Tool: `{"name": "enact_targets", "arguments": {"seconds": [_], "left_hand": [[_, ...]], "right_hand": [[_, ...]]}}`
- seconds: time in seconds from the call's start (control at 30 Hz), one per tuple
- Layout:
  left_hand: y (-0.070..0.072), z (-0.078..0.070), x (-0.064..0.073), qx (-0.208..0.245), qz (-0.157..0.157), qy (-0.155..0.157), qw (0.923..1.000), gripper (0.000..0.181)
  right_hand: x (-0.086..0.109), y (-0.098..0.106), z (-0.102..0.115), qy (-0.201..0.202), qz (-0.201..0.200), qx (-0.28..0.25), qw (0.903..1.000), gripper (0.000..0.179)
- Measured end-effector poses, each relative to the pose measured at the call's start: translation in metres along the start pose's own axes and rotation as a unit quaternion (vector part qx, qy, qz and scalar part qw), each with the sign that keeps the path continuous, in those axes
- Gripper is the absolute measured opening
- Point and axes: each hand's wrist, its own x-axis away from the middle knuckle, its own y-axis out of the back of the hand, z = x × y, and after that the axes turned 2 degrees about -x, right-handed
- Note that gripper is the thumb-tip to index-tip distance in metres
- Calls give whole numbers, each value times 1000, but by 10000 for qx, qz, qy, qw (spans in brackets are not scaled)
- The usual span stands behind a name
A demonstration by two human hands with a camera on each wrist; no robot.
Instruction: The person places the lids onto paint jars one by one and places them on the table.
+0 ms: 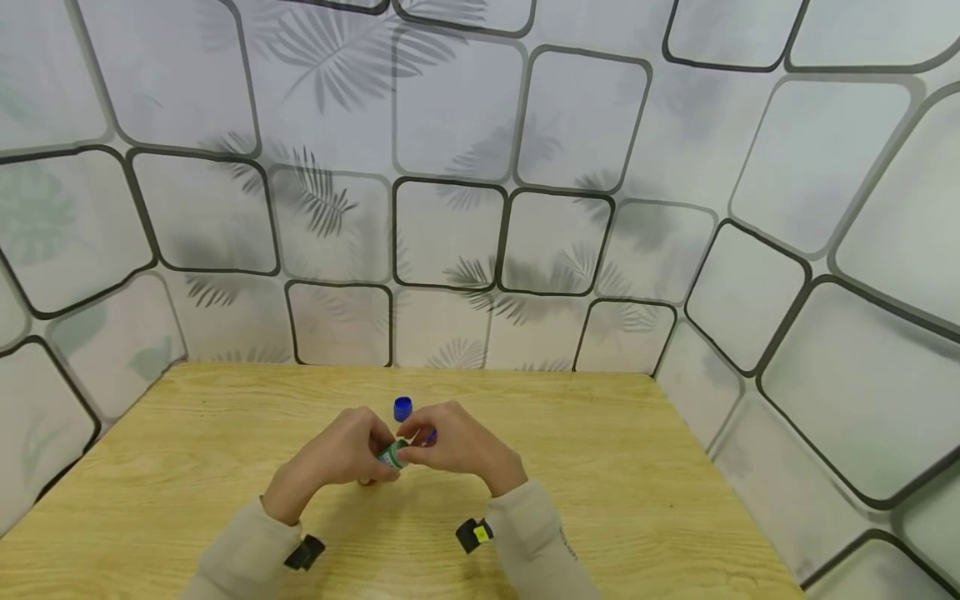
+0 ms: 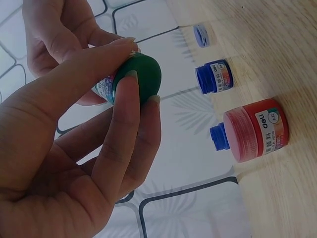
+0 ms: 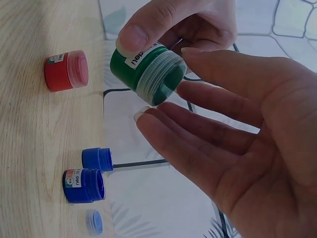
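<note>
A small green paint jar (image 3: pixel 126 69) with a clear screw lid (image 3: pixel 163 79) is held tilted in the air above the table. My left hand (image 1: pixel 352 446) grips the jar by its green body, thumb on one side and fingertips on the other. At the lid end is my right hand (image 1: pixel 457 442), its thumb and fingertips around the lid's rim. Part of the lid's far side is hidden. A red paint jar (image 2: pixel 270 129) with a pinkish lid stands on the table, mostly hidden below my left hand in the head view.
A blue paint jar (image 3: pixel 84 186) without a lid stands on the wood-grain table (image 1: pixel 615 467). Another blue container (image 1: pixel 402 408) stands farther back. Near the lidless jar lies a clear bluish lid (image 3: pixel 94 221). A patterned wall covering (image 1: pixel 450 325) rises behind the table.
</note>
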Motion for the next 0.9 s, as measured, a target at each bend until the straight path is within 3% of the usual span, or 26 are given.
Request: {"name": "enact_targets", "arguments": {"seconds": [0.37,0.9], "left_hand": [[3,-2,2,-115,-34,42,9999,10],[1,0,1,-43,-15,-7,10000,9]], "right_hand": [[-1,1,0,18,3,-375,9993,29],[0,-1,1,101,34,-319,9994,19]]}}
